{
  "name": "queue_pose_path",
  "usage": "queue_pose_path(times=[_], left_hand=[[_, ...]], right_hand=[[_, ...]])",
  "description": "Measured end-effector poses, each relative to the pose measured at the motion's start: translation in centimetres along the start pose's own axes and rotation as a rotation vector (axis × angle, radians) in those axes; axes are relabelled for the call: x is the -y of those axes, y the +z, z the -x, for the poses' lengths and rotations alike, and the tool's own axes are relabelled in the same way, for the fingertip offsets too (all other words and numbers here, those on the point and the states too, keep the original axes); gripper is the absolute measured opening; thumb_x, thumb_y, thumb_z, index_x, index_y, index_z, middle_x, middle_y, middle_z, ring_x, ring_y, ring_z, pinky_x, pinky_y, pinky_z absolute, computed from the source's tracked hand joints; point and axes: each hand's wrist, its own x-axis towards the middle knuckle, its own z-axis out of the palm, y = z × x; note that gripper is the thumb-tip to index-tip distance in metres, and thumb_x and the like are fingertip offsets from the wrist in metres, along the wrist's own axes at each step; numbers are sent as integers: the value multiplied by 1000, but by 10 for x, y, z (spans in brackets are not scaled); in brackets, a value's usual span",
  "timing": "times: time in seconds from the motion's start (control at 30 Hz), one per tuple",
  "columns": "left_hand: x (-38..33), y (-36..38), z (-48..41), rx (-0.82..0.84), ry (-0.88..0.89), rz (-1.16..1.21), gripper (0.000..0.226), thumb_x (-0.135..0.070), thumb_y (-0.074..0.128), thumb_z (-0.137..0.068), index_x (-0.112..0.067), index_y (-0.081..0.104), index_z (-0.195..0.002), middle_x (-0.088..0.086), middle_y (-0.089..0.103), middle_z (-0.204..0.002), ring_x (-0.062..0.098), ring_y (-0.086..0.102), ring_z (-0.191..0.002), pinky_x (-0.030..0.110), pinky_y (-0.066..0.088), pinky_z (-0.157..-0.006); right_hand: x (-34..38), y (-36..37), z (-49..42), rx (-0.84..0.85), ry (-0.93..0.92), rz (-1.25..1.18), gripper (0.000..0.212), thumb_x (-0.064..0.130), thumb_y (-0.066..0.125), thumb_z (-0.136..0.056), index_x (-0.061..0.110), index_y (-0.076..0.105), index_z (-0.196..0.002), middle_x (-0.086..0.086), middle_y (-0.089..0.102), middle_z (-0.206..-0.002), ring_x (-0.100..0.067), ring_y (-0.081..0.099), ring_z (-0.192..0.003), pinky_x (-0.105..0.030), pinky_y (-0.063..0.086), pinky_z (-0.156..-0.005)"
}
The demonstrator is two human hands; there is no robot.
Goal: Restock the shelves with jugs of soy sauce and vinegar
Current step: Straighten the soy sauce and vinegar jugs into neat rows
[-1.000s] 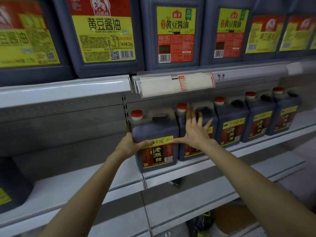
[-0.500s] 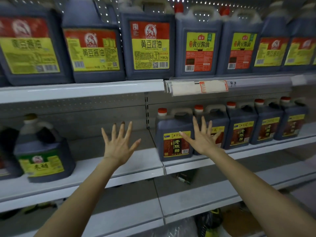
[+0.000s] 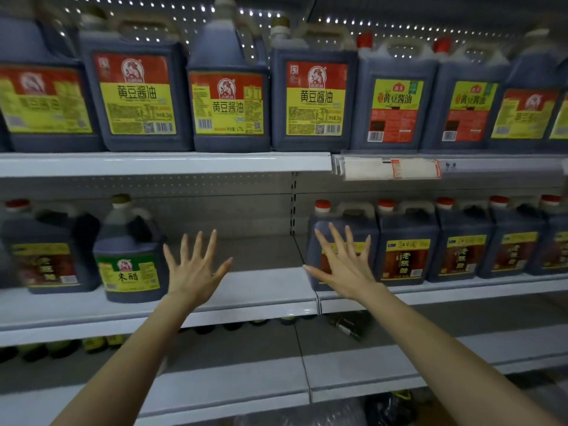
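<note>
The left grip, a bare hand, is spread wide with fingers straight and fanned and the palm toward the shelving. It holds nothing and hovers before the gap between jugs on the middle shelf. The right grip is spread the same way, in front of the red and gold label of a vinegar jug; I cannot tell whether the palm touches the plastic.

That jug is squarish, dark and glossy, with a moulded handle and a red screw cap. It stands at the left end of a close row of matching jugs running right along the shelf's front edge. Left of the gap stands a rounder rice vinegar jug with a green label and a dull gold cap, just beside a blurred red-capped jug.

The shelf is smooth white metal with a rolled lip. On the upper shelf, larger soy sauce jugs stand shoulder to shoulder, their yellow and red labels facing out. A clear plastic price strip holds paper tags on its edge. Behind is a grey perforated back panel.
</note>
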Motion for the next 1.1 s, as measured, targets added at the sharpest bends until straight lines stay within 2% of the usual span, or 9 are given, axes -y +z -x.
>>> queue_pose_path(times=[0.17, 0.3, 0.47, 0.67, 0.77, 0.83, 0.9, 0.97, 1.1], left_hand=[[20, 0, -1, 2, -69, -28, 75, -62, 17, -95, -26, -19, -149, 4, -10, -161, 30, -14, -146, 58, -11, -112], [31, -2, 2, -9, -115, -49, 75, -62, 16, -94, -25, -20, -149, 4, -10, -161, 30, -14, -146, 59, -10, -112], [51, -7, 6, -42, -127, -53, 76, -61, 19, -95, -24, -17, -150, 4, -9, -161, 31, -13, -146, 59, -7, -112], [106, -1, 3, -35, -156, -43, 76, -61, 20, -95, -24, -18, -150, 6, -13, -160, 33, -15, -146, 58, -8, -113], [144, 5, -6, -56, -88, -67, 81, -69, 14, -90, -22, -19, -147, 7, -13, -160, 33, -16, -145, 58, -8, -113], [165, 9, -11, -101, -20, -101, 90, -80, -6, -79, -20, -18, -145, 9, -10, -159, 33, -13, -145, 56, -8, -114], [182, 8, -17, -98, 3, -96, 98, -84, -13, -71, -18, -19, -143, 11, -8, -159, 33, -11, -146, 53, -7, -114], [195, 6, -25, -44, -1, -99, 96, -82, 2, -78, -17, -23, -144, 14, -7, -160, 34, -11, -146, 51, -4, -116], [212, -3, -47, -21, -13, -22, 97, -73, 24, -84, -12, -9, -152, 19, -1, -159, 35, -3, -147, 47, 2, -118]], right_hand=[[19, 5, -16, -13, -114, 49, 108, 85, -34, -48, 32, -29, -143, -3, -24, -158, -34, -21, -144, -67, -13, -107], [30, 10, -30, -21, -182, 68, 89, 81, -18, -66, 32, -33, -138, -3, -23, -158, -34, -21, -144, -66, -15, -106], [54, 17, -43, -27, -201, 35, 98, 83, -31, -54, 32, -32, -139, -4, -22, -159, -34, -20, -145, -64, -17, -106], [107, 32, -54, -2, -200, -16, 96, 86, -23, -55, 34, -37, -134, -5, -26, -157, -36, -23, -143, -66, -15, -106], [139, 36, -58, 7, -186, -33, 101, 88, -24, -50, 34, -39, -134, -6, -27, -157, -37, -23, -143, -68, -16, -104], [158, 36, -63, 15, -177, -31, 101, 89, -20, -52, 35, -39, -135, -7, -26, -157, -37, -22, -143, -69, -15, -104], [177, 34, -68, 18, -153, -48, 102, 90, -13, -54, 35, -37, -137, -7, -25, -158, -37, -20, -144, -70, -13, -105], [196, 33, -71, 29, -121, -79, 102, 89, 5, -64, 34, -32, -142, -8, -24, -158, -37, -19, -144, -70, -11, -105], [231, 36, -78, 62, -84, -150, 106, 83, 34, -77, 31, -28, -145, -9, -25, -157, -37, -16, -145, -71, -9, -107]])
